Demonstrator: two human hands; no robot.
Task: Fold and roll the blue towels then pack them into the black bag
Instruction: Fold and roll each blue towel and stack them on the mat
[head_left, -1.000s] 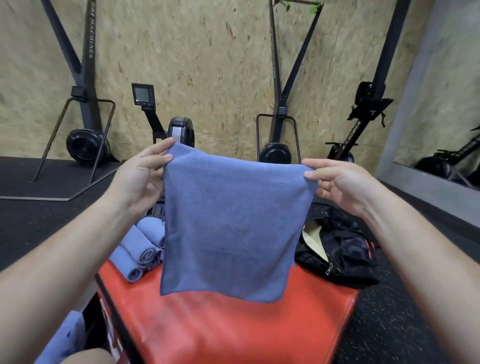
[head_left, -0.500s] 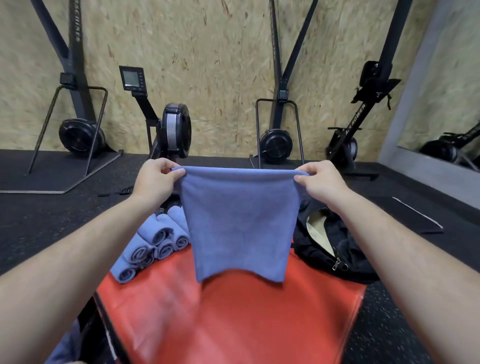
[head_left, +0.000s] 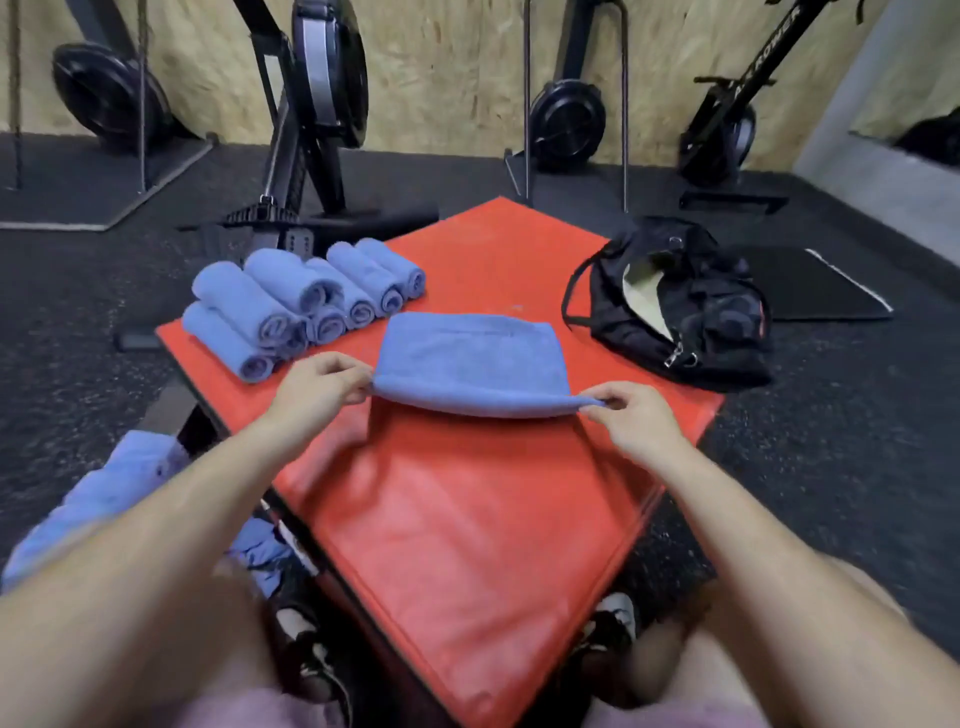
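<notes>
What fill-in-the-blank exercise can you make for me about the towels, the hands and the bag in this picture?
1. The left hand and the right hand pinch the flat towel, whose colour is ____.
2. The rolled towels lie to the ____ of the flat towel.
3. The black bag lies to the ____ of the flat towel.
Missing words: blue; left; right.

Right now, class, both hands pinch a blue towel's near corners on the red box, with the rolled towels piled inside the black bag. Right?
No: the head view shows the rolled towels piled on the red box, left of the blue towel, outside the black bag.
</notes>
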